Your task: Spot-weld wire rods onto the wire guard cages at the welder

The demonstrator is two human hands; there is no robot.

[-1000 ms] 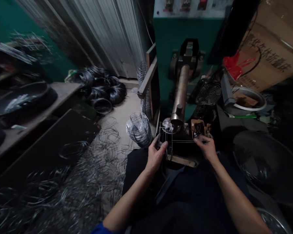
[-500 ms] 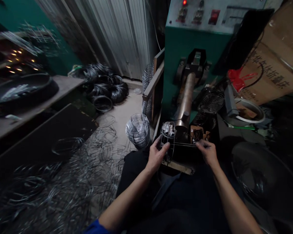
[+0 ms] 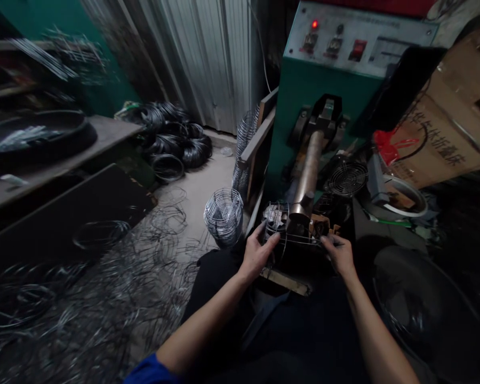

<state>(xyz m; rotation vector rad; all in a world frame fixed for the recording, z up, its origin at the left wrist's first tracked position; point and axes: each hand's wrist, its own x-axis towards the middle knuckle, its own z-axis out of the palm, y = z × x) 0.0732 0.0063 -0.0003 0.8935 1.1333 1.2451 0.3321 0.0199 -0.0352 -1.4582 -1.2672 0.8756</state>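
Note:
My left hand (image 3: 260, 250) is closed, thumb and fingers gripping a small round wire frame (image 3: 283, 242) at its left side. Thin straight wires run from the frame across to my right hand (image 3: 338, 253), whose fingers pinch near their right end; whether these wires are fixed to the frame I cannot tell. Just above the wires is the blunt lower end of a thick metal cylinder (image 3: 309, 176), which slants down from a green machine (image 3: 288, 80). Left of my left hand, a stack of nested wire baskets (image 3: 224, 216) stands on the floor.
Loose wire pieces (image 3: 144, 277) litter the floor at left. Black wire coils (image 3: 172, 133) lie by the corrugated wall. A bench (image 3: 114, 130) bears a black pan (image 3: 64, 141). At right are a round fan grille (image 3: 347, 175), a bowl (image 3: 418, 208), a large dark basin (image 3: 424, 298) and a cardboard box (image 3: 444, 128).
The camera view has tilted up slightly, showing more of the machine's panel. Both hands keep their grip, and the wires between them now look more spread apart, just below the cylinder's end.

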